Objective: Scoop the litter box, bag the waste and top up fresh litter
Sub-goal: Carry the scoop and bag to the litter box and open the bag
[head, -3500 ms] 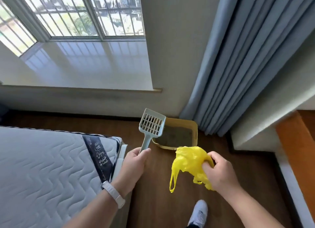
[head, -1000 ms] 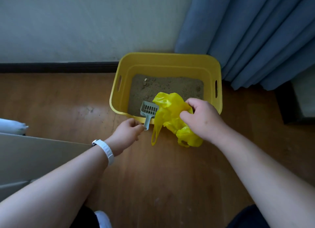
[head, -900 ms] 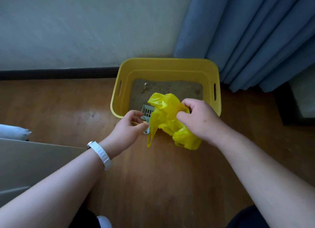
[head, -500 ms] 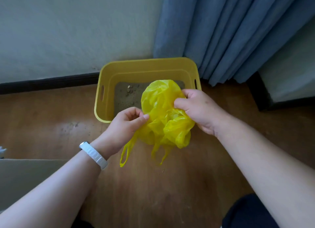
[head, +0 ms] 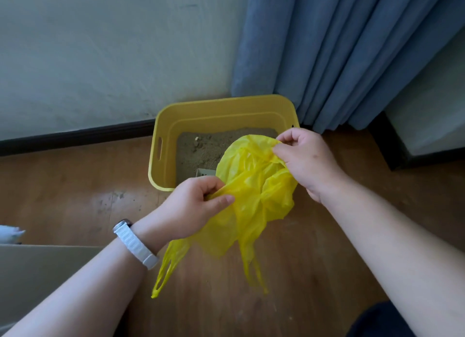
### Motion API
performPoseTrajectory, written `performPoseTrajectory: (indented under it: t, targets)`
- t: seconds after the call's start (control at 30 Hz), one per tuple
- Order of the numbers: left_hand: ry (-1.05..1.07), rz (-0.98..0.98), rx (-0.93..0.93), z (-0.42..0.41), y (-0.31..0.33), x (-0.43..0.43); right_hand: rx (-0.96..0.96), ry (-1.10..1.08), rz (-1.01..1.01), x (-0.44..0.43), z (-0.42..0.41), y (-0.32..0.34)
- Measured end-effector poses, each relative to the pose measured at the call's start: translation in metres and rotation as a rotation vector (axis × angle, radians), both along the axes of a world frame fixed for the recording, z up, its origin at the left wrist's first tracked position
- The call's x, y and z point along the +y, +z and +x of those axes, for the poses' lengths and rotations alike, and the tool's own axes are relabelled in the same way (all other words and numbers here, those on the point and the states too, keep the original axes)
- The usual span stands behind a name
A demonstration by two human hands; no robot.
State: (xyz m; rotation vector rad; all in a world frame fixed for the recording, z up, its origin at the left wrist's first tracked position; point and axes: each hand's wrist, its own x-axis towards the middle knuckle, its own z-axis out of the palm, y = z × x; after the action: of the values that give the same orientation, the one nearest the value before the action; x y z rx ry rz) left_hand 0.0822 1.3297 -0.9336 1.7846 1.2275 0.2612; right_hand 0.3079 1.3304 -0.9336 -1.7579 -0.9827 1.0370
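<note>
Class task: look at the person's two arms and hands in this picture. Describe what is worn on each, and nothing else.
Both forearms are bare, with no sleeves in view. The left hand has a white ribbed watch band on its wrist, with a dark watch case at its upper end. The right hand wears nothing: no ring, band or glove shows.

I see bare floor [head: 63,185] left of the litter box [head: 161,125] – wall [head: 100,59] behind, curtain [head: 352,47] crowding its right.
</note>
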Motion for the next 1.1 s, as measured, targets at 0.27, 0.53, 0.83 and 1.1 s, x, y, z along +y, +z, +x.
performPoseTrajectory:
  t: [0.27,0.53,0.83,1.1]
  targets:
    - [0.496,-0.294,-0.342,0.0,0.017,0.017,-0.569,0.164,0.475,-0.017,-0.008,0.023]
    - [0.856,-0.442,-0.471,0.006,0.031,0.029,-0.532,0.797,0.058,-0.047,-0.041,0.032]
    - [0.551,-0.506,-0.451,0.004,0.032,0.019,-0.512,0.528,0.174,-0.034,-0.042,0.012]
    - [0.333,-0.135,-0.007,-0.002,0.029,0.018,-0.544,0.439,0.156,-0.024,-0.021,0.012]
